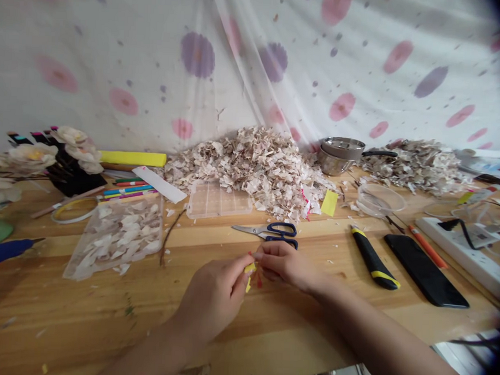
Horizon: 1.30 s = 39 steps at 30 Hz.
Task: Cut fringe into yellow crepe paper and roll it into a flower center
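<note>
My left hand (214,295) and my right hand (286,263) meet over the wooden table (106,308), near its front middle. Both pinch a small yellow piece (249,270) between their fingertips; a bit of red shows beside it. Just beyond my fingers lie blue-handled scissors (273,232), with the blades pointing left. Behind them rises a big heap of pale paper-like flakes (254,166).
A clear bag of flakes (117,237), a clear compartment box (217,200), coloured pens (129,191) and paper flowers (42,153) lie left. To the right are a utility knife (372,260), black phone (425,270), power strip (465,249), metal bowls (341,152) and a second heap (415,166).
</note>
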### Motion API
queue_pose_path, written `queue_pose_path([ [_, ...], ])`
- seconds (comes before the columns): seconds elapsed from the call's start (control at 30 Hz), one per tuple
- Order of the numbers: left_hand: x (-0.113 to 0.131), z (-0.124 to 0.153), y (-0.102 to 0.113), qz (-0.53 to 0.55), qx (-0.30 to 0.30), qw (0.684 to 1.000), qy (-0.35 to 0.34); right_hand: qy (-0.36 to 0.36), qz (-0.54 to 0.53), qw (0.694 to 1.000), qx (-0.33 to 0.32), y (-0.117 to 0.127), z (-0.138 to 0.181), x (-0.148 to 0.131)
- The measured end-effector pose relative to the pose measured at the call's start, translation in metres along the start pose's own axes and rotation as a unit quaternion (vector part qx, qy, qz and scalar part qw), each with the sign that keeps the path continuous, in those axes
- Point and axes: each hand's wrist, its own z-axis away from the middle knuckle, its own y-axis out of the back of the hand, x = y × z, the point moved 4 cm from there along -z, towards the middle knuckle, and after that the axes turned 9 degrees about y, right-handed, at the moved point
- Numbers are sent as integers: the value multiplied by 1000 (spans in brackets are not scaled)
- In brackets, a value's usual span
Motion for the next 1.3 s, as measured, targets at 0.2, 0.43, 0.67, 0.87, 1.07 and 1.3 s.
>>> queue_pose_path([
  [0.2, 1, -2, -5, -143, 2, 987, -72, -155, -156, 973, -66, -1, 0, 14],
  [0.43, -2, -6, -1, 54, -46, 996, 47, -100, -81, 991, -17, 4, 1, 5],
  [0.67, -11, -9, -10, 222, -96, 962, 126, -25, 77, 997, -6, 8, -1, -2],
  [0.87, -14, -12, -8, 368, -130, 897, 206, 283, 242, 928, 7, 17, 2, -29],
  [1.07, -9, -13, -4, 414, -174, 864, 226, 390, 379, 838, -46, 12, 7, -29],
  [1.3, -9, -11, -6, 368, -151, 896, 198, 277, 359, 891, -30, 6, 5, -24],
])
